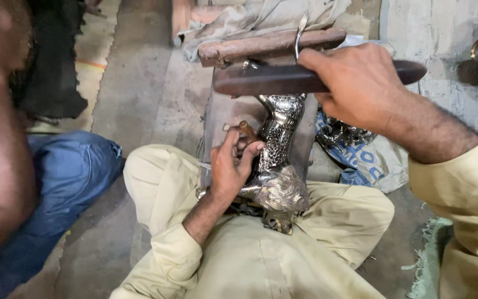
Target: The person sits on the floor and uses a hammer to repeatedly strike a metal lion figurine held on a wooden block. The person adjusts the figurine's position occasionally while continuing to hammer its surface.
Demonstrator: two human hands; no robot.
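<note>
My right hand (360, 86) grips a dark wooden mallet-like bar (266, 80), held level above a shiny embossed metal piece (278, 160). The metal piece stands upright between my knees, narrow at the top and wider at the base. My left hand (230, 166) pinches a small brown punch (247, 130) against the side of the metal piece. A thin curved metal strip (300, 33) rises behind the bar.
A second worn wooden bar (272, 44) lies on crumpled cloth (261, 16) beyond. More shiny metal parts (338, 133) rest on a blue and white sack (372, 160) at right. Another person's arm and blue trousers (67, 171) are at left.
</note>
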